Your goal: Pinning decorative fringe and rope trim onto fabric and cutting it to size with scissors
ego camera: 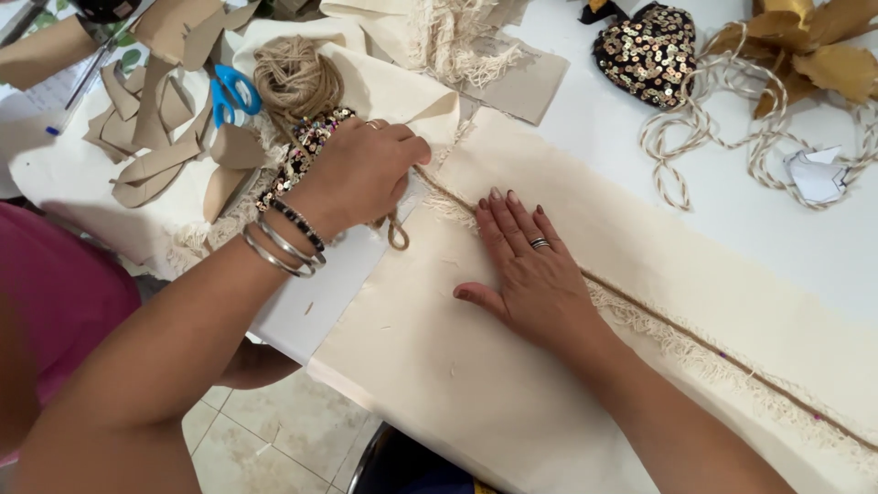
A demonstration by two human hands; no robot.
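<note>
A long strip of cream fabric (439, 366) lies across the white table, with a fringed edge and a brown jute cord (695, 340) running along it. My right hand (526, 265) lies flat on the fabric, fingers together, pressing beside the cord. My left hand (361, 169), with bangles at the wrist, is closed on the cord's free end near the fabric's far edge; a loop of the cord (397, 236) hangs below the fist. A ball of jute twine (294, 78) sits just beyond my left hand.
Blue-handled scissors (234, 95) lie among cardboard scraps (151, 128) at the left. A sequined black heart (647, 50), a coil of twisted rope (722, 128), gold leaves (819, 46) and a white paper scrap (816, 174) sit at the far right. Tiled floor (265, 439) shows below the table edge.
</note>
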